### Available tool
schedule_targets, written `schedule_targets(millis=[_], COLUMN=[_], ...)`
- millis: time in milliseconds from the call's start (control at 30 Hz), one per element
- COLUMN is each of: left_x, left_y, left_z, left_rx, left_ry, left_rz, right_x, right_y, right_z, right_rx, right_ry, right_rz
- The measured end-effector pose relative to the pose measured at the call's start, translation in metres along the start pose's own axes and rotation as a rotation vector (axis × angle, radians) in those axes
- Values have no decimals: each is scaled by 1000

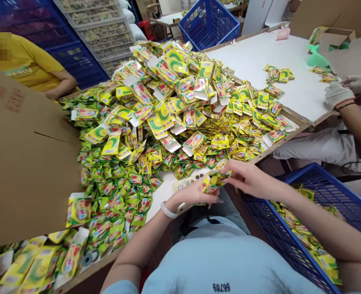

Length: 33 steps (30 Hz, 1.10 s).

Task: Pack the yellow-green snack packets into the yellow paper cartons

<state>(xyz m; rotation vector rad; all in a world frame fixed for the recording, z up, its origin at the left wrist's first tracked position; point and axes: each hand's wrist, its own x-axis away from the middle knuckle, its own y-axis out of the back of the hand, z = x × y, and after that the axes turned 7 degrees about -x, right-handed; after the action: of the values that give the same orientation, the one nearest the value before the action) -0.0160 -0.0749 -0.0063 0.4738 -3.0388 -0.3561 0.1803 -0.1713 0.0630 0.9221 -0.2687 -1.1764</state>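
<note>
Close to my body, at the table's front edge, my left hand [194, 192] is closed round a small yellow and green printed box [209, 184]. My right hand [243, 175] meets it from the right, fingers bent and pinched at the box's end around a small yellow packet [225, 174]. How far the packet sits inside the box is hard to make out. Beyond my hands lies a heap of flat printed boxes [164, 118], many with white flaps standing out. Small green packets [113, 196] spread to the left, and yellow packets [238, 134] lie to the right.
A large cardboard box [30, 163] blocks the left. Beside my right arm stands a blue crate [324, 179] with filled boxes inside. A person in yellow [36, 61] is across on the left; a co-worker's gloved hands [339, 94] are at the white table [244, 53].
</note>
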Motion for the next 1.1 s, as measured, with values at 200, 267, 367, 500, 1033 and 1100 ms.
schedule_targets(millis=[200,267,367,500,1033,1100], left_x=[-1,-6,-12,-17,-10,-14], left_y=[-17,-17,-3,40,37,37], left_z=[13,12,10,16,67,69], left_rx=[92,83,-103,-707,-1291,-1217], left_ry=[-6,-1,-99,-177,4,-8], left_rz=[3,-5,-111,-480,-632,-684], right_x=[20,18,9,-9,-68,-57], right_y=[-26,-28,4,102,-52,-44], right_z=[-12,-17,-36,-74,-121,-122], right_rx=[-205,-232,-155,339,180,29], right_ry=[-42,-88,-126,-348,-147,-160], right_rz=[164,167,-2,-561,-438,-520])
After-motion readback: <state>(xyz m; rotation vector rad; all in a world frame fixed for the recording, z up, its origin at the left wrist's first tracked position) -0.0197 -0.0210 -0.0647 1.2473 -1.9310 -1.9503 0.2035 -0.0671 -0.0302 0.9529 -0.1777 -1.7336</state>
